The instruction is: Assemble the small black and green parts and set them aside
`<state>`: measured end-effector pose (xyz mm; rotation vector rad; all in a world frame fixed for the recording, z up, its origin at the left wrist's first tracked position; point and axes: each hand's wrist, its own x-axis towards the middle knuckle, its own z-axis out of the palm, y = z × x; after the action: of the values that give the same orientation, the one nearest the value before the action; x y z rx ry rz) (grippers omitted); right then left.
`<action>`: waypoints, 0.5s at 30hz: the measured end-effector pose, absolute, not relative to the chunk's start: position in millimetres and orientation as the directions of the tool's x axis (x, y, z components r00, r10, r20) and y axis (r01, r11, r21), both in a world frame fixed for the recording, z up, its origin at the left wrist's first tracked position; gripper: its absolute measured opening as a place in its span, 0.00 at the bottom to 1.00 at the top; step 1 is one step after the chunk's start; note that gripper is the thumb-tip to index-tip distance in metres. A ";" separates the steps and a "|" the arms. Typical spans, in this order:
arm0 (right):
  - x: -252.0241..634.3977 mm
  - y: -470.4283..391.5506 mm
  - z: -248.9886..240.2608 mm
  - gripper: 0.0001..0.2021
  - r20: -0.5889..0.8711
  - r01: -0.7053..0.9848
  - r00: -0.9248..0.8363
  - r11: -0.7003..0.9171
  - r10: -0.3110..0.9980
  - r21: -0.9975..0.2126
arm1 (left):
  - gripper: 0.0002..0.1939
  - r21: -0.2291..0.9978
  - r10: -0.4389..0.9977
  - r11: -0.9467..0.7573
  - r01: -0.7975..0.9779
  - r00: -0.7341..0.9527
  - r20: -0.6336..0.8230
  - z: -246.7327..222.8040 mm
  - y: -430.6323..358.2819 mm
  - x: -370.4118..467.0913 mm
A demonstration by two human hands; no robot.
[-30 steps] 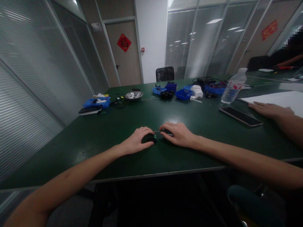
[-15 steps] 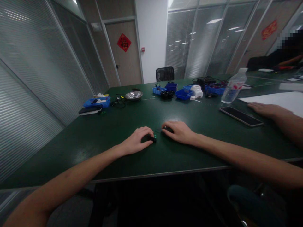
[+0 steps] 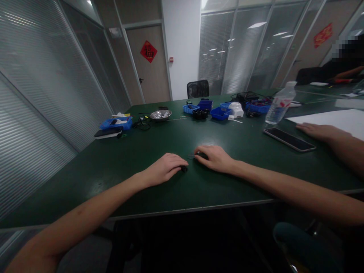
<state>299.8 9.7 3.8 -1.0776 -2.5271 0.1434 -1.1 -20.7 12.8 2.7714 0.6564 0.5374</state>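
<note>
Low over the green table, my left hand (image 3: 164,169) has its fingers closed together on a small black part (image 3: 184,168). Its fingers cover most of that part, whose exact kind I cannot make out. To the right, my right hand (image 3: 214,157) is curled around a slim tool (image 3: 191,155) with a thin metal shaft. The shaft points left toward the fingertips of my left hand, with a small gap between. Something dark, perhaps the tool's handle, shows under the right palm.
Near the right edge, another person's hand (image 3: 321,131) rests by white paper (image 3: 335,118). A phone (image 3: 289,140) and water bottle (image 3: 281,104) stand between. Farther back are blue trays (image 3: 220,113), a metal bowl (image 3: 160,115), cables (image 3: 143,123) and a blue bin (image 3: 116,123).
The fingers of my left hand have come down and forward over the small black part, covering its green bit. My right hand stays in the same place with the tool.
</note>
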 end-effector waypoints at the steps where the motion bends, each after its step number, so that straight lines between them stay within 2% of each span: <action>1: 299.9 9.7 4.0 0.12 0.309 0.674 -0.629 0.698 0.714 -0.242 | 0.17 0.287 0.470 -0.874 0.393 0.834 0.289 13.6 -18.3 -4.1; 4: 300.3 9.6 4.1 0.13 0.308 0.677 -0.624 0.694 0.718 -0.243 | 0.18 0.216 0.500 -0.864 0.455 0.826 0.261 12.6 -4.6 -23.3; 8: 300.4 9.5 3.9 0.14 0.311 0.677 -0.624 0.695 0.717 -0.243 | 0.19 0.167 0.655 -0.755 0.634 0.720 0.230 5.9 30.7 -82.9; 12: 299.6 9.6 4.0 0.14 0.306 0.680 -0.621 0.691 0.721 -0.246 | 0.21 0.092 0.845 -0.522 0.848 0.500 0.188 3.1 69.4 -182.5; 15: 298.9 10.2 3.9 0.14 0.298 0.681 -0.625 0.690 0.722 -0.244 | 0.23 0.010 0.950 -0.273 0.962 0.268 0.161 5.5 83.0 -268.8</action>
<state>298.9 10.2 3.9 -1.0962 -2.5304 0.1511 -268.8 83.0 5.5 2.5712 1.9449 0.2183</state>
